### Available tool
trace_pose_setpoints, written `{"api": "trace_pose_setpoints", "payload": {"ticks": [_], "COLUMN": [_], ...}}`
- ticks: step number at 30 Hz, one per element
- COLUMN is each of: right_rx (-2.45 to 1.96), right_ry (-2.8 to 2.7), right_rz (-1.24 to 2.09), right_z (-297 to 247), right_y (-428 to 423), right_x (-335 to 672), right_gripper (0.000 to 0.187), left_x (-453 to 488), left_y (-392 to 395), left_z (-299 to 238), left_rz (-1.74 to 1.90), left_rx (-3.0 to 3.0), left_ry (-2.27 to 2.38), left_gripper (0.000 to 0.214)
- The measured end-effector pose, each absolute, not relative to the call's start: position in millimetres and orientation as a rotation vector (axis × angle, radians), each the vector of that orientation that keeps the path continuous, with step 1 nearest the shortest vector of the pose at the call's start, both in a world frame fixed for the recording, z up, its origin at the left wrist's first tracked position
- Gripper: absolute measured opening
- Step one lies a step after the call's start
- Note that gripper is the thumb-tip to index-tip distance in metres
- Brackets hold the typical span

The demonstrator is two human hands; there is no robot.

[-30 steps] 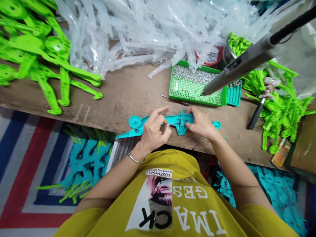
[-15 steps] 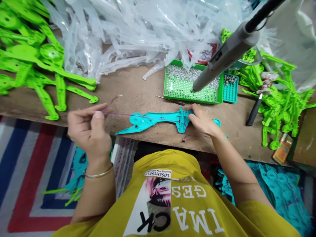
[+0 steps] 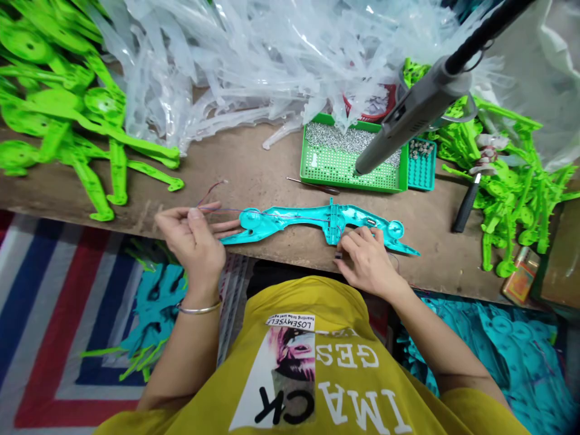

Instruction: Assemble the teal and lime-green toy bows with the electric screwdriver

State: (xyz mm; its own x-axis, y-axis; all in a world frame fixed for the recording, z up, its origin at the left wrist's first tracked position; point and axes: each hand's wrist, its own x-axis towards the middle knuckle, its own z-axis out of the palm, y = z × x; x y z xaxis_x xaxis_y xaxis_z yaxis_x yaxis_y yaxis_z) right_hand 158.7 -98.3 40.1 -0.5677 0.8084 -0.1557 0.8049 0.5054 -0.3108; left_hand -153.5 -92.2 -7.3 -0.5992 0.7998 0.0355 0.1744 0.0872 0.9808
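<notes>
A turquoise plastic toy bow half (image 3: 299,215) lies on the bench, its hollow inside facing up. My left hand (image 3: 193,232) is by its left end, thumb and forefinger closed on thin red and blue wires (image 3: 272,215) that run along the bow to its middle. Its other fingers stretch toward the bow's left tip. My right hand (image 3: 365,257) is at the lower edge, right of the central cross-piece, fingers bent and closing around a small dark connector (image 3: 338,256). A small metal part (image 3: 371,222) sits in the right limb.
A green tray (image 3: 353,175) of screws and a small turquoise tray (image 3: 421,169) stand behind the bow, near a screwdriver (image 3: 312,185). A grey hanging tool (image 3: 403,115) overhangs them. Lime parts (image 3: 58,109), clear pieces (image 3: 254,66) and a black-handled tool (image 3: 466,202) surround the workspace.
My left hand has moved right, nearer the bow's left end, still with the wires. My right hand has left the central cross-piece and come down to the small dark connector, uncovering the right limb.
</notes>
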Motion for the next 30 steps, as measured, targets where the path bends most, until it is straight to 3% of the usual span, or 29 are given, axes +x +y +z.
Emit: {"api": "trace_pose_setpoints", "payload": {"ticks": [2,9,15,24,30], "right_rx": [-1.371,-1.491,-1.371,-1.401,-1.506], "right_ry": [-2.661,-2.252,-2.323,-2.342,-2.451], "right_rz": [0.574,0.550,0.491,0.494,0.250], "right_z": [35,23,5,5,38], "right_y": [-95,-72,-64,-59,-51], "right_x": [163,175,182,204,217], "right_gripper": [0.004,0.017,0.030,0.031,0.024], "left_x": [-154,-146,-153,-162,-155], "left_y": [-91,-84,-84,-83,-87], "left_z": [-9,-7,-9,-11,-3], "left_rz": [1.540,1.524,1.532,1.567,1.476], "left_rx": [0.955,1.008,0.781,0.471,0.582], "left_ry": [1.832,1.898,1.790,1.682,1.552], "left_gripper": [0.028,0.027,0.036,0.048,0.045]}}
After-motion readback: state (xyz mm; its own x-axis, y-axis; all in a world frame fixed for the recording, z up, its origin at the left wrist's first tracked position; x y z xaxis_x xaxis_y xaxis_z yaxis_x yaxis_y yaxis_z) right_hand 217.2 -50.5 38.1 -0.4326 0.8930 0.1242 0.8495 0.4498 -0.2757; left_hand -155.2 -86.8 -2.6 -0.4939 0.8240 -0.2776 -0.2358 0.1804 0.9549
